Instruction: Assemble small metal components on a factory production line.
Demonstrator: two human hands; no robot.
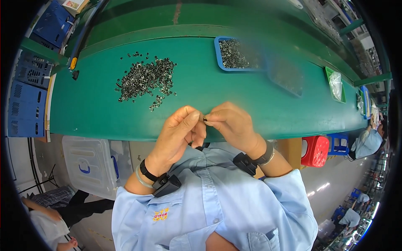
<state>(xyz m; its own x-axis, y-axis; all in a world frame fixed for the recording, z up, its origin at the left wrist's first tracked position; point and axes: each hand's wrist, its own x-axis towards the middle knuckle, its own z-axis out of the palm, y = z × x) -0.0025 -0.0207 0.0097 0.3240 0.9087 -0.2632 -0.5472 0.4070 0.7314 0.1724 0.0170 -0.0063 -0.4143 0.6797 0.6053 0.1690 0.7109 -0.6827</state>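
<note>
Just over the front edge of the green table (201, 88), my two hands meet at the fingertips. A tiny dark part (204, 119) shows between them, too small to name beyond its dark, shiny look. My right hand (232, 123) pinches it between thumb and fingers. Right beside it, my left hand (180, 127) has its thumb pressed against the index finger, the other fingers curled; whether it also grips the part is hidden. Beyond my left hand lies a loose pile of small black and silver metal pieces (148, 77).
At the back, a blue tray (219, 62) holds many similar pieces; a blur covers its right side. Farther right stands a green tray (328, 77) with a clear bag (336, 85). Blue crates (27, 104) stand left. A lidded plastic box (90, 163) and red stool (316, 150) are below the table edge.
</note>
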